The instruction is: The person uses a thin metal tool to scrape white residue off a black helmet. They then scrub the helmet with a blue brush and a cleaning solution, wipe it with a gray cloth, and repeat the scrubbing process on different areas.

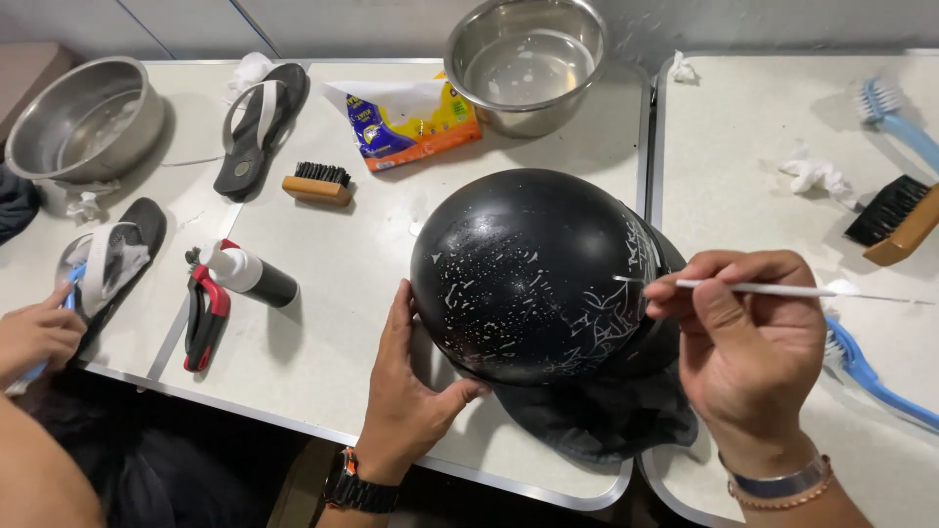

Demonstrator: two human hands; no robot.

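Note:
A black helmet (pixel 533 279), speckled with white marks, rests on a dark cloth (pixel 597 420) at the middle of the white table (pixel 342 323). My left hand (pixel 411 386) presses against the helmet's lower left side and steadies it. My right hand (pixel 748 337) pinches a thin white stick (pixel 773 289) whose tip touches the helmet's right side, where the white scratches are densest.
Two steel bowls (pixel 83 122) (pixel 526 61), black sandals (pixel 262 122) (pixel 112 259), a wooden brush (pixel 318 183), a spray bottle (pixel 249 276), a red-black tool (pixel 205 318) and a wipes packet (pixel 411 127) lie about. Another person's hand (pixel 34 337) is at left. Brushes (pixel 895 220) (pixel 871 370) lie at right.

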